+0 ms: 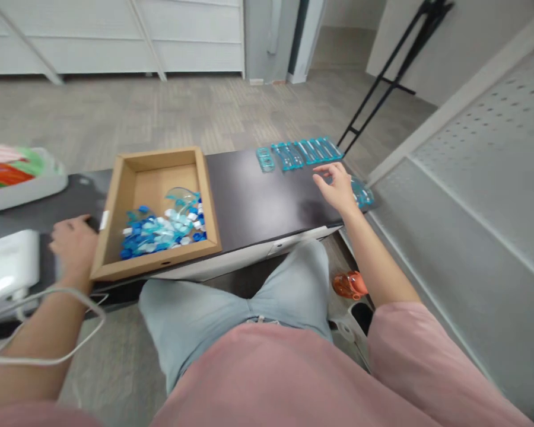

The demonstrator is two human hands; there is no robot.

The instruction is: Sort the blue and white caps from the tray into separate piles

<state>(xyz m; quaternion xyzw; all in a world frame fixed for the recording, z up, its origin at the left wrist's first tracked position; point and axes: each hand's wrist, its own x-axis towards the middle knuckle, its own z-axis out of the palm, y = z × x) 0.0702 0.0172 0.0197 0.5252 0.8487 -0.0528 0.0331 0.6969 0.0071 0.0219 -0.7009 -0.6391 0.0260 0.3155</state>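
At the near right, an orange bottle [349, 285] is seen on the floor. A cardboard box [137, 268] is set on the left half of the dark worktop [258, 207], and a mixed heap of small blue and white pieces [160, 234] is left in it, unarranged. Beside its left wall, the left hand [73, 243] is blurred; whether anything is gripped by its fingers cannot be told. Farther left, a white adapter [11, 267] is seen, and the left forearm is crossed by its white cable [35, 360]. Over the right end, the right hand [336, 190] is held with fingers released and apparently empty, just beside some clear blue pieces [360, 193]. Along the far edge, clear blue strips [318, 150] are already lined up, with a ringed piece [265, 159] placed at their left. Access from the far left is partly blocked by a white tray [31, 194] of colourful things; beyond the far right, a black stand [374, 89] is seen
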